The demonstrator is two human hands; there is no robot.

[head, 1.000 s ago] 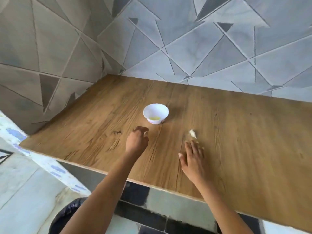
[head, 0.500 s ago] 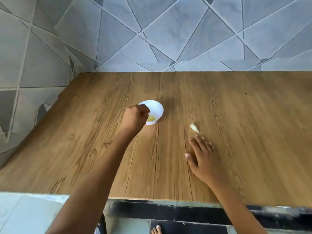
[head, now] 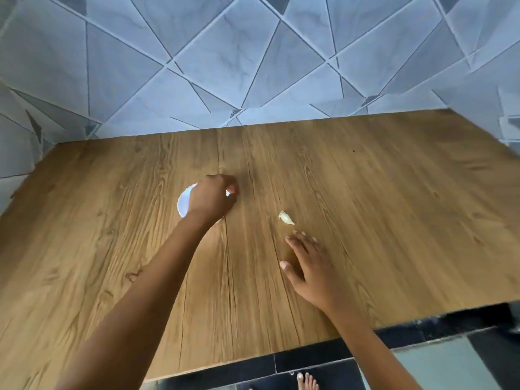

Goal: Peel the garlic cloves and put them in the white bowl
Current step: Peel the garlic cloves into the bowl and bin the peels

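The white bowl [head: 183,202] stands on the wooden table [head: 394,206], mostly hidden under my left hand [head: 212,199]. That hand hovers over the bowl with its fingers curled together in a pinch, and a small pale bit shows at the fingertips. What lies in the bowl is hidden. One garlic clove [head: 286,218] with its whitish skin lies on the wood to the right of the bowl. My right hand [head: 306,266] rests flat on the table just in front of that clove, fingers straight and spread, a short gap from it.
Grey tiled walls close off the table at the back and left. The table's near edge runs along the bottom right, with dark floor tiles and my bare foot [head: 308,381] below it.
My left hand has travelled forward from the table's near middle until it covers the bowl. The right hand stays flat near the clove. The camera has tilted downward.
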